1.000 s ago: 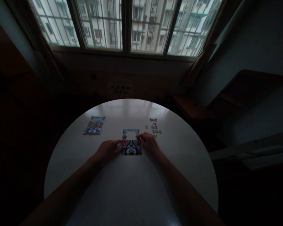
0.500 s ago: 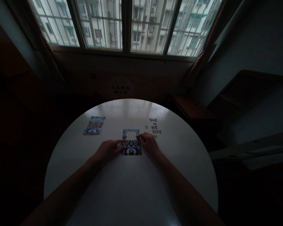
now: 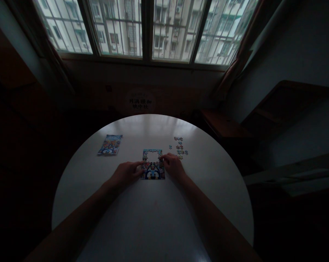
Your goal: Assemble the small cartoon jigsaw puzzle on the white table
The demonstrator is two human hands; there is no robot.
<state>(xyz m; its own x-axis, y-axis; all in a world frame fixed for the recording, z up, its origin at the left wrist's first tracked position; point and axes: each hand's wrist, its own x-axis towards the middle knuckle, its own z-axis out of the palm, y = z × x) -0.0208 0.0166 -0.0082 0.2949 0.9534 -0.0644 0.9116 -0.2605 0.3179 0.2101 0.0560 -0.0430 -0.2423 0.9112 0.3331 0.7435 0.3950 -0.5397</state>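
A partly joined jigsaw puzzle lies flat on the table, its lower half showing a blue cartoon face. In its upper half, a frame of pieces surrounds a gap where the white tabletop shows through. My left hand rests at the puzzle's left edge, forefinger stretched out onto the side and thumb apart below. At the right edge, my right hand has its fingers bent and closed together on a small puzzle piece beside the gap, mostly covered by the fingertips. Several loose puzzle pieces lie beyond my right hand.
The round white table fills the middle of the view. A printed picture sheet or packet with similar artwork lies at the left. Behind the table are a barred window and, to the right, a low wooden piece of furniture.
Almost nothing differs. Both hands keep their places at the puzzle's sides, and the loose pieces lie as before.
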